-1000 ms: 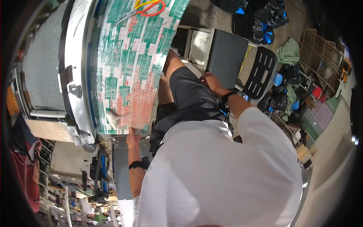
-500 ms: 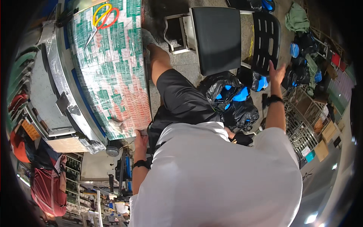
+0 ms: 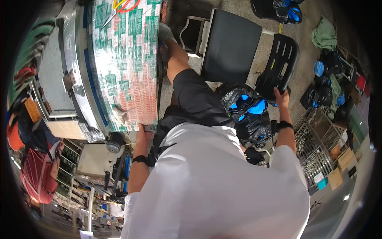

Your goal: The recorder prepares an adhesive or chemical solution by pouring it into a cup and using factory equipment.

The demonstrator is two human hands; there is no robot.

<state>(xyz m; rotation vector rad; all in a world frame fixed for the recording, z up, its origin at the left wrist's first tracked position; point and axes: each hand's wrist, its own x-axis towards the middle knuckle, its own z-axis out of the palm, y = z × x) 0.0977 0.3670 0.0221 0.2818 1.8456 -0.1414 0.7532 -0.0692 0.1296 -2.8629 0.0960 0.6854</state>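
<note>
Probably the chair (image 3: 230,44) is of moderate weight, because its pale frame (image 3: 269,32) looks like thin metal tube; one hand could drag or tilt it, but carrying it from one corner may let it swing. It is on the floor (image 3: 234,4), to the right of the table (image 3: 133,71), with dark bags (image 3: 254,125) just beside it. The backrest (image 3: 279,67) seems stiff plastic, not fragile, and perhaps a little slippery on its smooth face, so its rim or its slots should give the surest hold. The right hand (image 3: 281,98) has its fingers bent around the near end of this backrest, while the left hand (image 3: 143,136) touches the table's near corner (whether its fingers really clamp there, I cannot tell). As for its look, the chair is black in the seat (image 3: 229,61) and in the backrest; the seat is a broad, flat pad with rounded corners, maybe slightly soft, and the backrest is curved and cut with several narrow slots and one wider opening. Its feet are mostly hidden.
</note>
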